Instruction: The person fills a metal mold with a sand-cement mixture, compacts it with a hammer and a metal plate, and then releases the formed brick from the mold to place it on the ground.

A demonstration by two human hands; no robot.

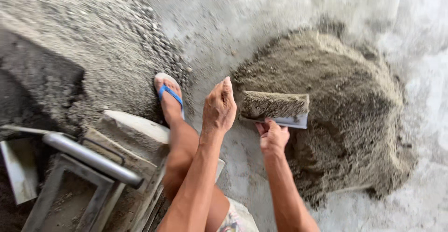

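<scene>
Head view: the right hand (272,137) grips a sand-laden scoop (275,109) by its near edge, at the left flank of the sand pile (336,115). The left hand (219,108) hovers flat, fingers together, just left of the scoop, seemingly touching nothing.

I am over a pale grey concrete floor (261,12), dusty and rough, with bright daylight washing out its upper right corner. A spread of gravel (93,40) covers the floor at upper left. At lower left stands a grimy metal frame (70,190) with a round steel bar (88,157) across it, caked in dried grey dirt.
</scene>
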